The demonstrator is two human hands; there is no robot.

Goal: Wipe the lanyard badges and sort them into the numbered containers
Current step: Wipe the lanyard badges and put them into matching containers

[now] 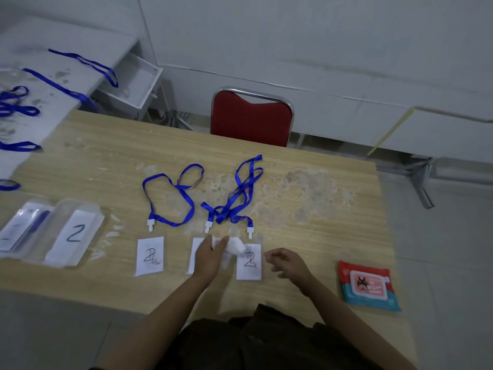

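Three badges [149, 256] lie unsorted on the counter [306, 161]; left hand [209, 259] clutches a wipe [234, 248] over the middle one, right hand [289, 264] loose, empty. Container 2 [74, 232] looks empty.

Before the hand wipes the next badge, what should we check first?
1. Left hand holds the white wipe: ok.
2. Right hand free, holding nothing: ok.
3. Right badge marked 2, uncovered: ok.
4. Middle badge number readable: not ok, the hand hides it.
5. Container marked 2 in view on the table: ok.
6. Badges already clean: cannot tell.
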